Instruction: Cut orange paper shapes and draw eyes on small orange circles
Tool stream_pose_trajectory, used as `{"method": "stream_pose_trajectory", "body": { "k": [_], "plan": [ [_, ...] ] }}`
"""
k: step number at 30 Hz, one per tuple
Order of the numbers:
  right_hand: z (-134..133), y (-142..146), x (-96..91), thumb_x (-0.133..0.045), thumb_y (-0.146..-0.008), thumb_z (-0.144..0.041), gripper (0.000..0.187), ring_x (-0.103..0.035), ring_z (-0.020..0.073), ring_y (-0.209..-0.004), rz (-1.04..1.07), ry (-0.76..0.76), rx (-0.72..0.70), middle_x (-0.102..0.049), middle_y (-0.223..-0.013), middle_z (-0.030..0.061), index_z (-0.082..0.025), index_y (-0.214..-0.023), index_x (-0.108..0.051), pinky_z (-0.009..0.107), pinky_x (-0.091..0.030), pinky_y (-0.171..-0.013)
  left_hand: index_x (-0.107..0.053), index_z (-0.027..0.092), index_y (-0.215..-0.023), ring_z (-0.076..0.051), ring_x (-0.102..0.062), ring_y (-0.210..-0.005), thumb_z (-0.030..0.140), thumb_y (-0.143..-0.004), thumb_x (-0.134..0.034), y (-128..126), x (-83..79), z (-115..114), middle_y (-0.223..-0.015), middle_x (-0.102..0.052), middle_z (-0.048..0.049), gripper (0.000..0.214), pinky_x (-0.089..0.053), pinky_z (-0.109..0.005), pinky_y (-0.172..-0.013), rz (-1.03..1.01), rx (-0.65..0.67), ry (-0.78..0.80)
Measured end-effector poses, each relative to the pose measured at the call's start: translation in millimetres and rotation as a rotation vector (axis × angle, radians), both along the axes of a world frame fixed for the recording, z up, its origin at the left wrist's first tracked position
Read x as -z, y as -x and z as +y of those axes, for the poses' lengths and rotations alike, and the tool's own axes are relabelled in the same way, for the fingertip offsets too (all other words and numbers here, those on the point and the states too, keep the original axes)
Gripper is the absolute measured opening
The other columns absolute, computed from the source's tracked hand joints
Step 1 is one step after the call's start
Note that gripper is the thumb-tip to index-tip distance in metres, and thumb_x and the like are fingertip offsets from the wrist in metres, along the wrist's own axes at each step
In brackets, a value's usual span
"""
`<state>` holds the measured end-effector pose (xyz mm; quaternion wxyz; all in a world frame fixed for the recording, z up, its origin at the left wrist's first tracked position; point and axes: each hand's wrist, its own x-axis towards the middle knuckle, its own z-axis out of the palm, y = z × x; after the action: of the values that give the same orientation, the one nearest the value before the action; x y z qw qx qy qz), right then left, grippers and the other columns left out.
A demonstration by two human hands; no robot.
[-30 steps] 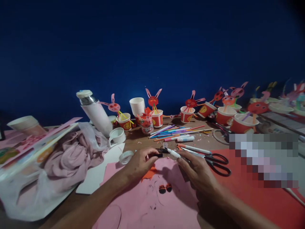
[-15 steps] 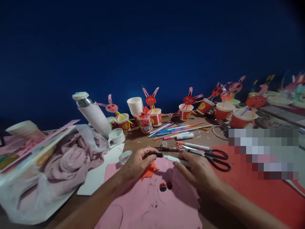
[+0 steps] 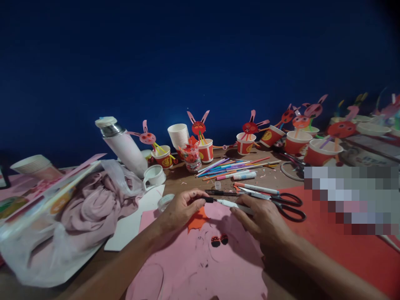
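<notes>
My left hand pinches the black cap of a marker between thumb and fingers. The white marker lies in my right hand, its tip pointing left at the cap. Tip and cap are very close; whether they touch I cannot tell. Below both hands spreads a sheet of pink paper with dark pen lines on it. Two small red-and-black cut-out pieces rest on the sheet. An orange paper scrap sits under my left fingers.
Black-handled scissors lie right of the hands, beside red paper. Behind are loose sticks, a white mug, a thermos and rabbit-faced paper cups. A plastic bag with cloth fills the left.
The view has shifted slightly, so the tabletop things appear a little further right. Both hands keep the same hold on cap and marker.
</notes>
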<state>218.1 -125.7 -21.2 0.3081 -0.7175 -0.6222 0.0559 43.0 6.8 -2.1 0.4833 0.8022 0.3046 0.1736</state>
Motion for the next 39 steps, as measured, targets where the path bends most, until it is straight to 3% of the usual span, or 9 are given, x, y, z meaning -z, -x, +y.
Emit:
{"method": "stream_pose_trajectory", "body": {
  "k": [13,21,27,39],
  "plan": [
    [0.8,1.6,-2.5,-0.046,-0.083,-0.034,0.025,-0.053,0.0140,-0.052,-0.017,0.025,-0.007,-0.062,-0.059,0.0030,-0.018,-0.068,-0.058,0.023,-0.033,-0.050,-0.064,0.015,-0.092,-0.017,-0.058,-0.081,0.025,-0.080,-0.050,0.3,1.3,3.9,-0.091,-0.065,-0.0058,0.022,-0.043,-0.028,-0.074,0.013,0.066,0.006],
    [0.4,0.7,-0.4,-0.043,-0.085,-0.032,0.028,-0.057,0.0153,-0.058,-0.034,0.032,-0.065,-0.065,-0.065,0.0044,-0.017,-0.071,-0.063,0.024,-0.034,-0.053,-0.064,0.017,-0.093,-0.016,-0.059,-0.076,0.024,-0.080,-0.050,0.4,-0.2,-2.9,-0.089,-0.066,-0.0048,0.021,-0.046,-0.028,-0.069,0.038,0.050,-0.027],
    [0.5,1.1,0.6,-0.041,-0.087,-0.033,0.032,-0.056,0.0148,-0.058,-0.020,0.088,-0.094,-0.065,-0.066,0.0047,-0.017,-0.071,-0.064,0.024,-0.032,-0.052,-0.066,0.016,-0.088,-0.016,-0.058,-0.075,0.025,-0.079,-0.051,-1.7,-0.3,-4.3,-0.088,-0.064,-0.0048,0.020,-0.047,-0.026,-0.066,0.020,0.130,-0.052],
    [-1.9,6.9,-0.1,-0.038,-0.089,-0.030,0.038,-0.046,0.0119,-0.047,0.079,0.151,-0.147,-0.056,-0.052,-0.0009,-0.019,-0.061,-0.061,0.023,-0.025,-0.046,-0.066,0.013,-0.083,-0.010,-0.051,-0.062,0.020,-0.074,-0.052,-3.8,9.7,-14.5,-0.075,-0.060,-0.0025,0.017,-0.041,-0.020,-0.053,-0.070,0.122,0.239]
  ]
}}
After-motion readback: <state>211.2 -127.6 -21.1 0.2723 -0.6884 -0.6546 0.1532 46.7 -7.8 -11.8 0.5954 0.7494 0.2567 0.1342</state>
